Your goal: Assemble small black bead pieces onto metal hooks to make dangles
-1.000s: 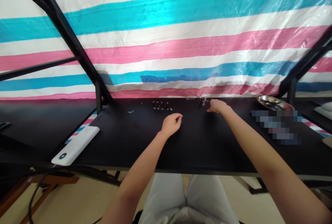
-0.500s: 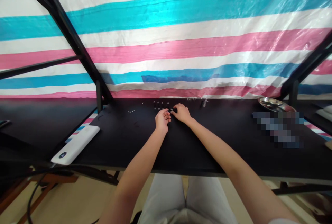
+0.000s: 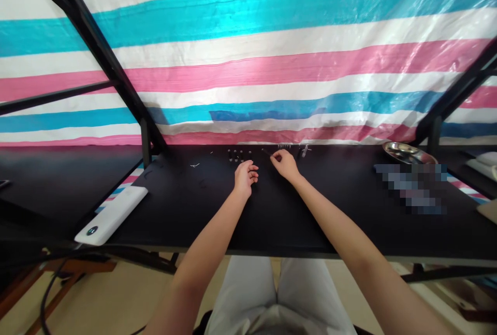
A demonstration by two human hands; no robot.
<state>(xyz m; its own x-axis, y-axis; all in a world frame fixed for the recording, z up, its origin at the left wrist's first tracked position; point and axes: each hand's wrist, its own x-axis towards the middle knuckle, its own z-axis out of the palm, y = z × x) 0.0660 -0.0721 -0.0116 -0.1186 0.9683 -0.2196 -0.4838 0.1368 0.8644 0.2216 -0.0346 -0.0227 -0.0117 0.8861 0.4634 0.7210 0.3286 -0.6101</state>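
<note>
Head view: right hand (image 3: 286, 163) pinches thin dark pin (image 3: 266, 152), fingers clamped, at counter (image 3: 310, 210) back edge. Left hand (image 3: 244, 177) loosely curled, empty, beside small black parts (image 3: 237, 156). Step, likely: fitting pin to part; needs fine alignment.

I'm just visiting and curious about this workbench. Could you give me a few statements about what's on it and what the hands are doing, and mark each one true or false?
1. The right hand pinches a thin dark stick near the far edge of the black table. True.
2. The left hand holds a metal dish. False: it rests on the table with fingers curled, and what it holds, if anything, cannot be seen; the metal dish sits far off to the right.
3. A white power bank lies at the table's left edge. True.
4. The small dark parts are piled in the metal dish. False: they stand on the table just beyond the left hand.
</note>
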